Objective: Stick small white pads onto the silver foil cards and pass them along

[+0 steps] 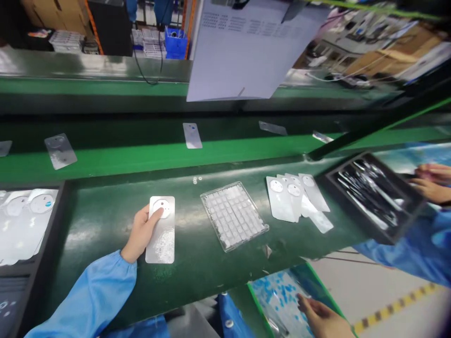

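In the head view my left hand (143, 230) is closed on a flat silver plate (163, 230), thumb on its white round part near the top. The plate's lower part catches a speckled glare. At the lower right, my right hand (326, 319) hovers over a green-edged bin (259, 300) of small blue pieces and clear film. Its fingers are partly curled with a gap between them, and I see nothing held. Between the hands lies a clear tray (234, 216) with rows of small translucent parts.
Fanned plates (283, 199) lie right of the tray, beside a black box (373, 197) of shiny strips. A co-worker's hands (433, 180) are beyond it. A black tray (28, 225) of plates stands at left. More plates (192, 136) lie on the green conveyor (141, 155). A white sheet (243, 56) hangs above.
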Available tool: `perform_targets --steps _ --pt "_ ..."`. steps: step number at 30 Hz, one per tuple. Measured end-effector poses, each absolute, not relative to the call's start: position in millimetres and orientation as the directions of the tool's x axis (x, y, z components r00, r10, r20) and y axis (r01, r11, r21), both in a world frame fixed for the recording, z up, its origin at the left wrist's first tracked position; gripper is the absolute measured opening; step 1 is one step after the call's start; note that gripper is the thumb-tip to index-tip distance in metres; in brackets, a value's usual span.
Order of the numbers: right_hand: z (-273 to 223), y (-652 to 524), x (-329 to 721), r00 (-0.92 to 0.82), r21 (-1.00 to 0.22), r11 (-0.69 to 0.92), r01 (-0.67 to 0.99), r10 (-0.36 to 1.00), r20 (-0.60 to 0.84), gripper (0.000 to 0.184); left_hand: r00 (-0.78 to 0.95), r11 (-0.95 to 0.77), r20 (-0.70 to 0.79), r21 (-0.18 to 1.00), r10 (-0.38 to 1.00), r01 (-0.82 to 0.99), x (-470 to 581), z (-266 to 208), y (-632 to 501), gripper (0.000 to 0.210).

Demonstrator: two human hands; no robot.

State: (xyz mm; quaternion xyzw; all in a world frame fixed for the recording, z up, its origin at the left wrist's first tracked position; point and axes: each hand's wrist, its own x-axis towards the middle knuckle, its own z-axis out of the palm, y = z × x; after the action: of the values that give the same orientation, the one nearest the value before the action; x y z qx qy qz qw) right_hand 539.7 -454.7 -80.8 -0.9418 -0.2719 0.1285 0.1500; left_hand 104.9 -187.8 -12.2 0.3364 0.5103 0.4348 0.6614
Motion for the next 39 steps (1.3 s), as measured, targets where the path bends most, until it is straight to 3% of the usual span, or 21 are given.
perform_targets --steps 3,5,12,18,22,24,27,30,32,35,37,39 --pt "-85 -440 534 0.836 -0.387 -0.864 0.323 0.452 -0.310 0.022 0.129 0.368 -0.345 0.885 0.930 -0.286 120 -6 -187 0.060" --pt "-87 -434 533 0.849 -0.414 -0.861 0.296 0.436 -0.299 0.017 0.176 0.371 -0.331 0.876 0.927 -0.308 133 2 -190 0.062" --pt "-96 -444 541 0.828 -0.400 -0.896 0.192 0.367 -0.424 0.037 0.290 0.448 -0.381 0.867 0.878 -0.217 174 47 -216 0.063" --pt "-103 -455 547 0.832 -0.434 -0.838 0.332 0.477 -0.283 0.036 0.288 0.447 -0.395 0.883 0.872 -0.141 184 66 -229 0.072" --pt "-95 -453 545 0.866 -0.395 -0.870 0.297 0.419 -0.273 0.031 0.245 0.361 -0.336 0.930 0.910 -0.068 187 68 -235 0.082" --pt "-87 -449 542 0.890 -0.418 -0.853 0.313 0.417 -0.185 0.034 0.220 0.330 -0.312 0.943 0.924 -0.048 189 69 -237 0.081" --pt "-69 -436 530 0.904 -0.502 -0.781 0.372 0.428 0.004 0.043 0.192 0.313 -0.299 0.949 0.935 -0.044 190 74 -237 0.076" --pt "-44 -412 500 0.894 -0.664 -0.638 0.391 0.434 0.109 0.057 0.183 0.312 -0.297 0.948 0.937 -0.063 198 75 -237 0.073" --pt "-26 -388 467 0.826 -0.820 -0.436 0.370 0.558 0.077 0.056 0.203 0.322 -0.298 0.942 0.933 -0.097 211 70 -240 0.073" --pt "-4 -347 418 0.512 -0.975 -0.172 0.140 0.855 -0.078 0.055 0.315 0.359 -0.295 0.918 0.902 -0.171 235 52 -238 0.074" --pt "6 -319 406 0.404 -0.986 -0.159 0.053 0.906 -0.124 0.054 0.430 0.351 -0.246 0.918 0.869 -0.185 246 39 -218 0.073" --pt "10 -294 424 0.501 -0.981 -0.178 0.082 0.858 -0.114 0.053 0.450 0.207 -0.128 0.969 0.884 -0.132 246 29 -172 0.071"
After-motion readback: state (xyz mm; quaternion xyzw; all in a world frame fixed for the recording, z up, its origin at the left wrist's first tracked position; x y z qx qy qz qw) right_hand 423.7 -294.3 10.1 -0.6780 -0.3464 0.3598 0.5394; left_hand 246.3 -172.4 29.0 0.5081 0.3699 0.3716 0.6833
